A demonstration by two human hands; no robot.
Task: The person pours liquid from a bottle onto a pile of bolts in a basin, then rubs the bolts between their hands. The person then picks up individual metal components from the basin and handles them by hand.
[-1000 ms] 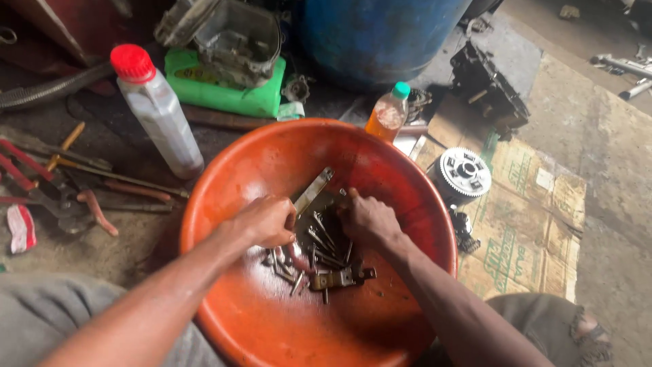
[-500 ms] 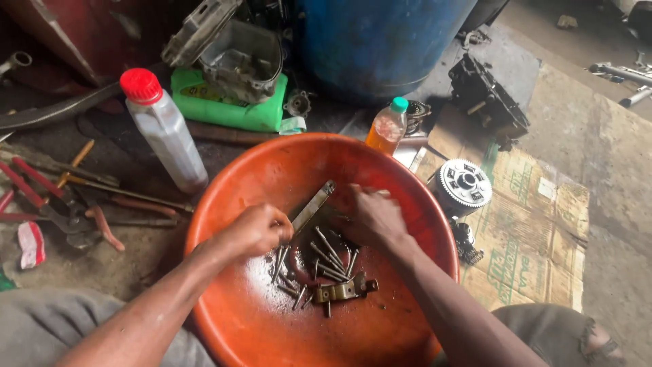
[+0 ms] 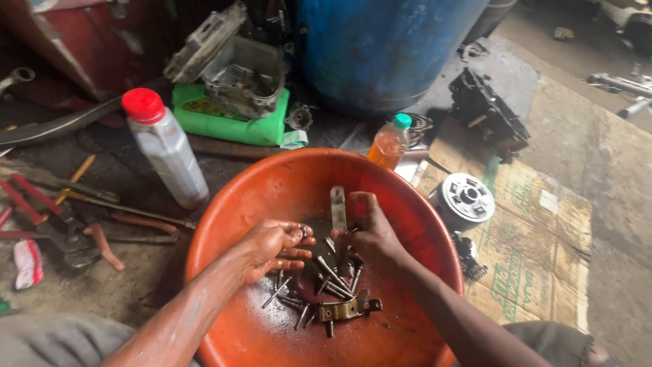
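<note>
Right hand's grip pinches a flat metal strip upright, left hand half-open over bolts in an orange basin on dirty floor.

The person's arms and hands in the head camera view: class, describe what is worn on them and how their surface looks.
Both forearms are bare, with no sleeves, gloves, watch or rings showing. The left hand and right hand look wet and shiny, smeared with dark grime. Grey cloth shows at the bottom corners of the picture.
</note>
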